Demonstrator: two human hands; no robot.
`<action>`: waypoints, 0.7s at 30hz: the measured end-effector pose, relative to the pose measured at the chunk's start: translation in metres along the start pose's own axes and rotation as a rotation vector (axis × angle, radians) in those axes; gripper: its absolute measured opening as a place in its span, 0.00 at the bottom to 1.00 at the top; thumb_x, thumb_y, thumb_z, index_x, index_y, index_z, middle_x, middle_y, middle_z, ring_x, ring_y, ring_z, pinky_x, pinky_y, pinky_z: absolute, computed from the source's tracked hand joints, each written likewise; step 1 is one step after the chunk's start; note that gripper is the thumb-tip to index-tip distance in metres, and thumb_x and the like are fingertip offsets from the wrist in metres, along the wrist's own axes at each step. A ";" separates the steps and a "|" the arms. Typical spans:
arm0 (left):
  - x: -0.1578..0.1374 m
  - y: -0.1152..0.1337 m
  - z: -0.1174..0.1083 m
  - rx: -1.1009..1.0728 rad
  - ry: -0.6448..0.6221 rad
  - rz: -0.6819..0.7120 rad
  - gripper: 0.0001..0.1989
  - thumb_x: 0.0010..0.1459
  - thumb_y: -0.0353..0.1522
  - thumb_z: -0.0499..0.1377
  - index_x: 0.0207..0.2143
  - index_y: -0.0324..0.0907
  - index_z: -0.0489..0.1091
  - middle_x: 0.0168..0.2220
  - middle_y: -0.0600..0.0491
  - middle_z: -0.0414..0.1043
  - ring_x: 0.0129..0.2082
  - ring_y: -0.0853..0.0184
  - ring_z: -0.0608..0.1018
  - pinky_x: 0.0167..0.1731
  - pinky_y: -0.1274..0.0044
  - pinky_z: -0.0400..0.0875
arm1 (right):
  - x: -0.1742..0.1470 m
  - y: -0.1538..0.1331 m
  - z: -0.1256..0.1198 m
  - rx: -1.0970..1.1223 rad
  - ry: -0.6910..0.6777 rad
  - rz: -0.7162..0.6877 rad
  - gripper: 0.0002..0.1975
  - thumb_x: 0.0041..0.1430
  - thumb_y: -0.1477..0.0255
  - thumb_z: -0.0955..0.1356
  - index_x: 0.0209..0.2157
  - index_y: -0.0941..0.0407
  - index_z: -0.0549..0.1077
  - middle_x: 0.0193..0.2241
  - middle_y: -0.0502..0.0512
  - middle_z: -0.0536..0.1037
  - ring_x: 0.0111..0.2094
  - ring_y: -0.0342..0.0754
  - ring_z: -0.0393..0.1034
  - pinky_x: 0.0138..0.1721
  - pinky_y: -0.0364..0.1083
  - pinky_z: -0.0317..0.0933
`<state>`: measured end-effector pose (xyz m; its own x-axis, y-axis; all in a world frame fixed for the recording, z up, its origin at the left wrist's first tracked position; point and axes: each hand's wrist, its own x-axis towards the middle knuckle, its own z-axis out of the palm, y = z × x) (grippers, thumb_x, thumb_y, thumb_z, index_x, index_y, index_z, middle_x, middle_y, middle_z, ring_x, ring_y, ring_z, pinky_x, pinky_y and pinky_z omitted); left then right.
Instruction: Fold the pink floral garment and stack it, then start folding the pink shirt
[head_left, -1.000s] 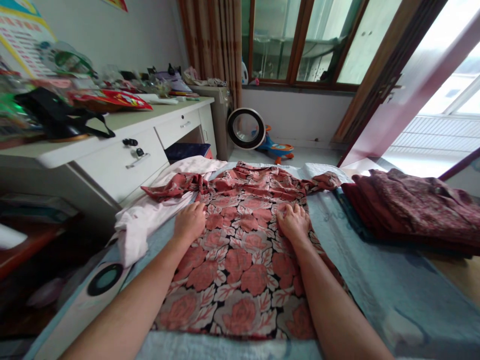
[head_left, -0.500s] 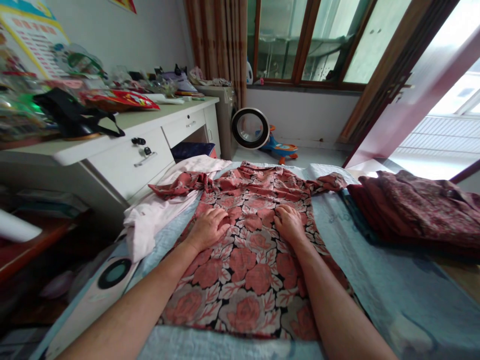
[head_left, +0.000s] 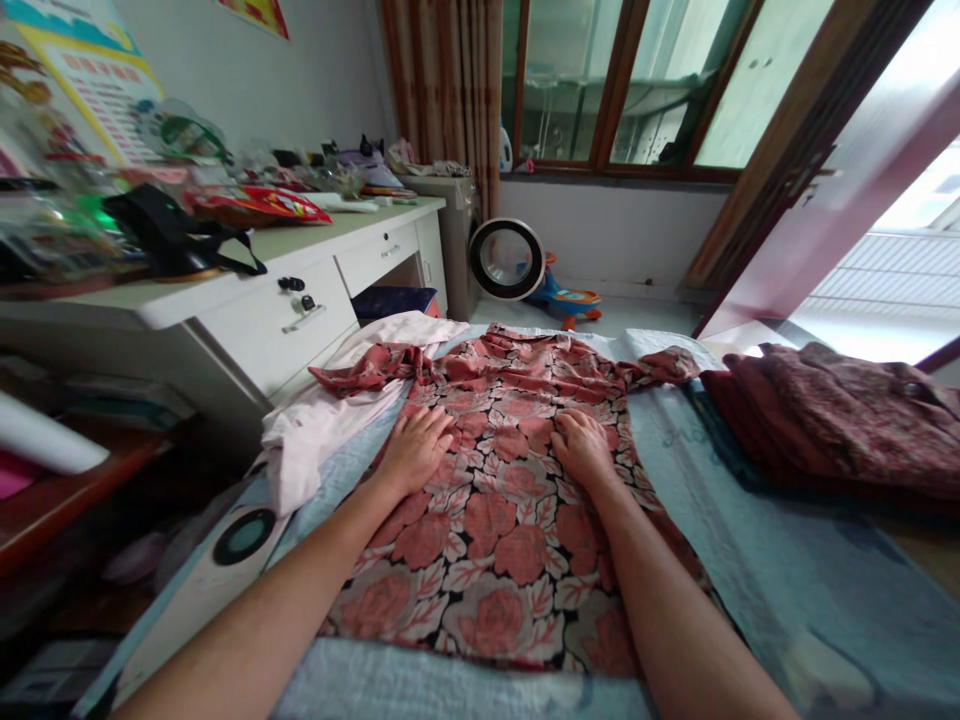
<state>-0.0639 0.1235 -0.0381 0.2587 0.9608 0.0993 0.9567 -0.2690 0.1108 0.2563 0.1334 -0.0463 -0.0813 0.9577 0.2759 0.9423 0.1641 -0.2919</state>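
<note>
A red floral blouse (head_left: 491,530) in black, grey and dusty red lies spread on a light blue bed cover (head_left: 757,560), its collar end away from me and its sleeves out to both sides. My left hand (head_left: 416,450) rests flat on the left part of the cloth, fingers apart. On the right part lies my right hand (head_left: 583,447), palm down with its fingers slightly bent and nothing gripped. Pale pink clothing (head_left: 300,455) lies partly under the blouse's left sleeve.
A stack of folded dark red clothes (head_left: 862,420) sits at the right. Along the left stands a white desk (head_left: 277,335) with cluttered top. Beyond the bed are an open round washer door (head_left: 506,260) and a blue-orange ride-on toy (head_left: 562,298).
My left hand has flattened and its fingers have spread a little. My right hand stays nearly in place. The view has turned slightly left.
</note>
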 end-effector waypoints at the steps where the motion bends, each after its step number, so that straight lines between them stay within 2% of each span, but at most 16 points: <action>1: -0.001 0.000 0.000 0.000 0.000 0.015 0.24 0.68 0.39 0.46 0.64 0.46 0.63 0.68 0.49 0.58 0.68 0.55 0.59 0.66 0.58 0.51 | 0.000 0.000 0.000 -0.001 -0.005 0.004 0.16 0.62 0.68 0.64 0.49 0.54 0.75 0.54 0.57 0.75 0.56 0.53 0.65 0.57 0.51 0.54; 5: -0.001 -0.007 0.003 0.029 0.015 0.009 0.26 0.67 0.41 0.48 0.65 0.46 0.62 0.68 0.48 0.58 0.69 0.55 0.58 0.66 0.60 0.52 | 0.000 -0.001 -0.001 -0.012 -0.013 0.026 0.17 0.62 0.67 0.64 0.50 0.53 0.75 0.56 0.57 0.74 0.56 0.53 0.65 0.58 0.51 0.53; 12: 0.006 -0.028 -0.001 0.085 0.035 -0.125 0.27 0.68 0.41 0.44 0.65 0.43 0.60 0.69 0.43 0.56 0.67 0.54 0.61 0.62 0.57 0.57 | -0.003 -0.005 -0.003 -0.100 0.018 0.142 0.22 0.61 0.61 0.65 0.55 0.51 0.73 0.59 0.58 0.70 0.60 0.57 0.61 0.60 0.55 0.50; 15: 0.012 -0.030 -0.012 0.131 0.033 -0.209 0.25 0.66 0.39 0.46 0.62 0.42 0.64 0.64 0.41 0.63 0.63 0.52 0.66 0.59 0.56 0.61 | -0.003 -0.005 -0.003 -0.121 0.042 0.189 0.24 0.61 0.57 0.65 0.55 0.51 0.73 0.59 0.60 0.70 0.60 0.60 0.58 0.60 0.57 0.49; 17: 0.019 -0.021 -0.022 0.156 0.023 -0.275 0.22 0.64 0.37 0.48 0.56 0.40 0.69 0.57 0.39 0.70 0.58 0.49 0.70 0.55 0.55 0.64 | -0.004 -0.005 -0.003 -0.118 0.053 0.200 0.24 0.61 0.55 0.65 0.53 0.52 0.74 0.58 0.61 0.70 0.60 0.61 0.58 0.60 0.58 0.49; 19: 0.030 -0.002 -0.031 0.151 0.059 -0.286 0.19 0.62 0.34 0.50 0.51 0.40 0.73 0.52 0.38 0.72 0.55 0.47 0.72 0.52 0.55 0.66 | -0.003 -0.005 -0.003 -0.111 0.062 0.199 0.23 0.62 0.55 0.64 0.52 0.52 0.74 0.57 0.61 0.70 0.60 0.60 0.58 0.60 0.58 0.49; 21: 0.045 0.026 -0.036 0.098 0.155 -0.168 0.18 0.62 0.32 0.50 0.50 0.41 0.73 0.52 0.39 0.72 0.55 0.49 0.71 0.52 0.57 0.67 | -0.003 -0.004 -0.002 -0.108 0.059 0.191 0.22 0.63 0.55 0.64 0.52 0.52 0.74 0.58 0.60 0.70 0.60 0.59 0.59 0.60 0.57 0.49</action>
<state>-0.0318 0.1576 0.0052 0.0790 0.9679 0.2385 0.9949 -0.0918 0.0428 0.2531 0.1292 -0.0439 0.1178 0.9529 0.2793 0.9684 -0.0480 -0.2448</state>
